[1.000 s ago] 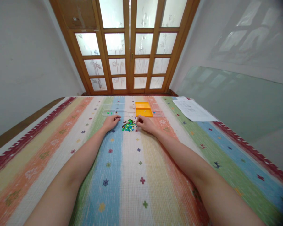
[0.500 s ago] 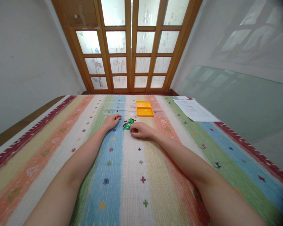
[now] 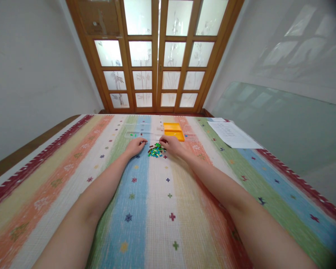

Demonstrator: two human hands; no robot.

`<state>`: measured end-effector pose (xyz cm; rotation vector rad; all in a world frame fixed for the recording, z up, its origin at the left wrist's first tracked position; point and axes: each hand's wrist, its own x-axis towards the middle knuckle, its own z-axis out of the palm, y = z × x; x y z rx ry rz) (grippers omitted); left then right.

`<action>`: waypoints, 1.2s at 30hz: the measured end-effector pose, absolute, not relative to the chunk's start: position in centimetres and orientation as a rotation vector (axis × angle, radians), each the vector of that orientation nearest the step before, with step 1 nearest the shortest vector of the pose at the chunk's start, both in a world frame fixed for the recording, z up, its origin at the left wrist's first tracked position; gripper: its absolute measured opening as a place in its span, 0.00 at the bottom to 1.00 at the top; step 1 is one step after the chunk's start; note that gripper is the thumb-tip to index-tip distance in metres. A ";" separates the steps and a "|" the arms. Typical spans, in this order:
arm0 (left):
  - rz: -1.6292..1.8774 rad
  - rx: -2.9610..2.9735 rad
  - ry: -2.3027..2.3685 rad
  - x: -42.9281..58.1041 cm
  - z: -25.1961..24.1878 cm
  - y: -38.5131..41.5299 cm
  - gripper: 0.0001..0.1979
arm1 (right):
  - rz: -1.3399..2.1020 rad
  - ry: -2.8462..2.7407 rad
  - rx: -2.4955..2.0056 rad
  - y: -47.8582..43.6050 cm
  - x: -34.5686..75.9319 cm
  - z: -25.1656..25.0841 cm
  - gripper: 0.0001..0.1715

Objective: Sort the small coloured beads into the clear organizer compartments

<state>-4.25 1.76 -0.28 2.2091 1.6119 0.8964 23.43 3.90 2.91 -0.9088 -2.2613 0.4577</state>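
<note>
A pile of small toy pieces (image 3: pixel 156 151), green, blue, yellow and dark red, lies on the striped tablecloth between my two hands. My left hand (image 3: pixel 136 147) rests on the cloth left of the pile, its fingers curled and thumb brought close to them; whatever they hold is too small to make out. At the pile's far right edge is my right hand (image 3: pixel 170 144), fingers bent together in a pinch, with their tips hidden or too small to show a piece. It covers part of the pile's right side.
Beyond the hands stands an open orange box (image 3: pixel 174 133). To its left is a clear plastic tray (image 3: pixel 128 136) holding a few green and dark red pieces. Another clear tray (image 3: pixel 192 139) with a blue piece lies right of it. Paper sheets (image 3: pixel 232 133) lie at the far right.
My right hand has moved from the pile's near right side to its far right edge, uncovering more pieces. My left hand stays beside the pile. The view has shifted slightly.
</note>
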 end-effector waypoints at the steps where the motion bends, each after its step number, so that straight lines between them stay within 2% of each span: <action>1: 0.899 2.228 1.600 -4.2 -0.3 1.7 0.15 | 0.431 -2.201 -0.955 5.1 23.4 3.0 0.07; 9: 0.771 2.381 1.500 -3.4 0.6 1.0 0.14 | 0.343 -2.017 -1.108 11.0 22.2 1.8 0.07; 15: 0.753 2.432 1.358 -3.0 0.8 0.8 0.11 | 0.380 -2.011 -1.090 10.7 22.3 1.2 0.15; 21: 0.752 2.421 1.428 -2.6 0.4 1.0 0.11 | 0.425 -2.037 -1.094 8.3 24.0 1.7 0.11; 30: 0.829 2.438 1.575 -1.4 -0.3 1.3 0.07 | 0.487 -2.105 -1.043 4.1 26.2 -0.3 0.10; 36: 1.074 2.265 1.613 -2.0 -0.6 1.5 0.07 | 0.482 -2.180 -0.973 3.9 25.5 -0.3 0.09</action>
